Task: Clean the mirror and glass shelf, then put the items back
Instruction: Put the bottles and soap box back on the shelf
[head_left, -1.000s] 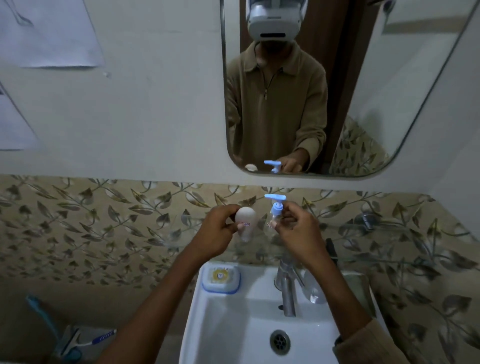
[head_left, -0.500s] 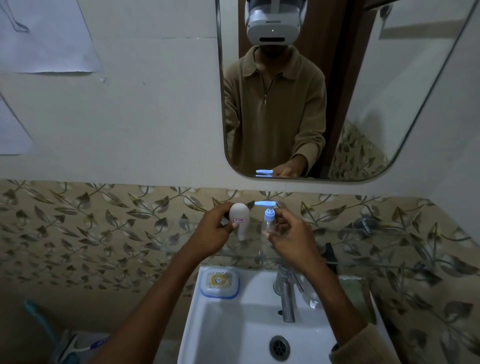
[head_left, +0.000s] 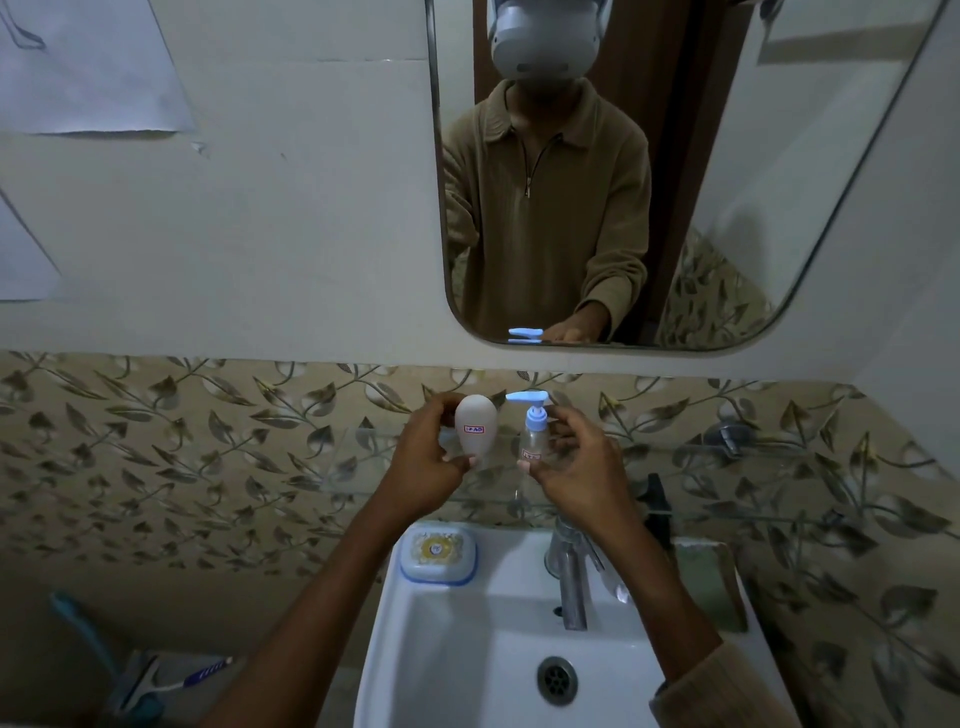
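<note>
While the left hand (head_left: 423, 460) grips the white bottle (head_left: 475, 430), the right hand (head_left: 576, 465) pinches the pump bottle (head_left: 532, 439) at its 3 o'clock, apparently on the glass shelf (head_left: 727, 478).

Tan ribbed quarter-zip pullover (head_left: 550, 208), grey headset (head_left: 543, 39)

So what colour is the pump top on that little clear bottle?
Light blue; the pump top on the clear bottle shows best in the head view.
</note>
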